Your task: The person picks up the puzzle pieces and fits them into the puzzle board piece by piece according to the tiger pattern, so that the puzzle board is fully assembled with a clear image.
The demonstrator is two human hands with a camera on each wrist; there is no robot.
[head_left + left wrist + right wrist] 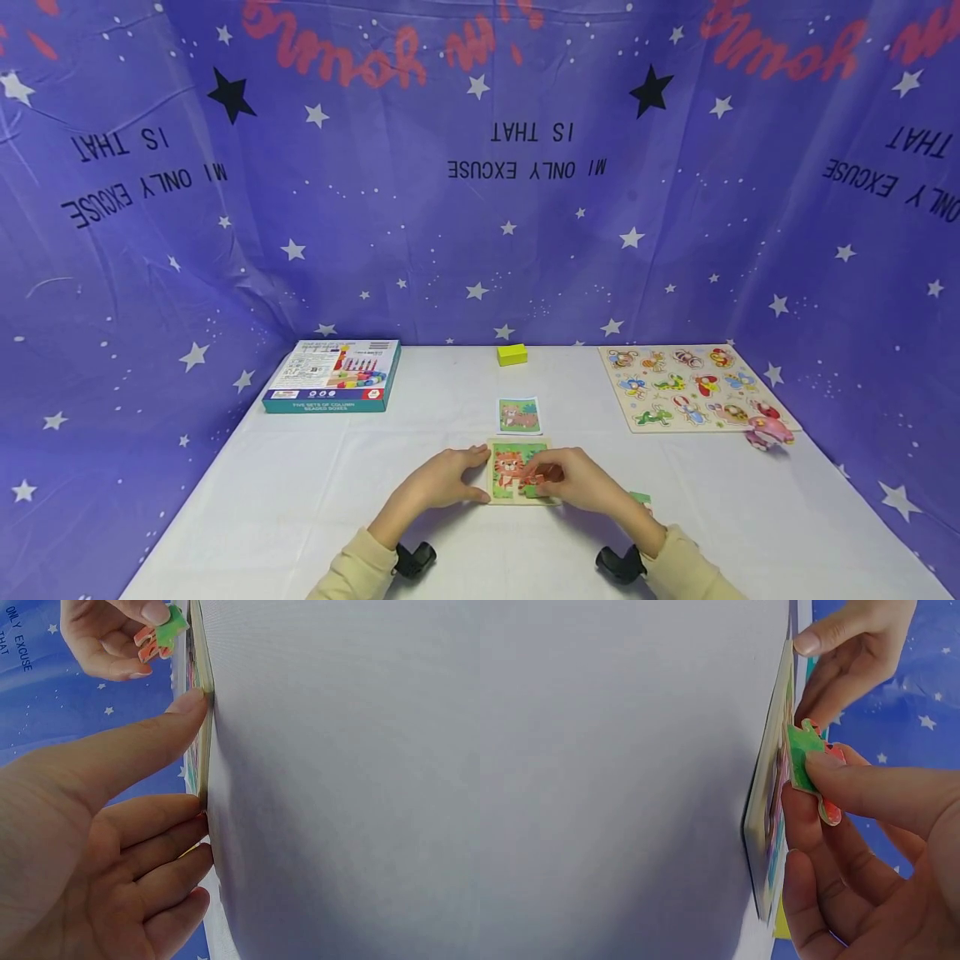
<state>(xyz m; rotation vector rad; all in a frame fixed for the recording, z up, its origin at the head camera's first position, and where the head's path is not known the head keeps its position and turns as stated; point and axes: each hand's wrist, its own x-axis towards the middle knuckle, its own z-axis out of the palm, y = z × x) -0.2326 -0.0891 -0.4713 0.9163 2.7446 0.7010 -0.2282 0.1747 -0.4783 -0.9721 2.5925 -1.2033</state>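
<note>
A small wooden jigsaw board [501,502] with a tiger picture lies on the white table, with a gap in the lower part of its picture. My left hand [448,478] rests at the board's left edge, thumb and fairly straight fingertips touching the rim. Over the board's right side, my right hand [583,478] pinches a green and orange puzzle piece [802,755] between thumb and fingers. The piece is tilted just above the board in the right wrist view. Just beyond the board lies a picture card [519,416] with a brown animal on it.
Partly hidden by the right forearm is a green piece [642,500]. A yellow block [512,356] stands at the back. To the left sits a toy box [330,379]; to the right, an insect puzzle board [660,400] with a pink toy [769,432] at its corner.
</note>
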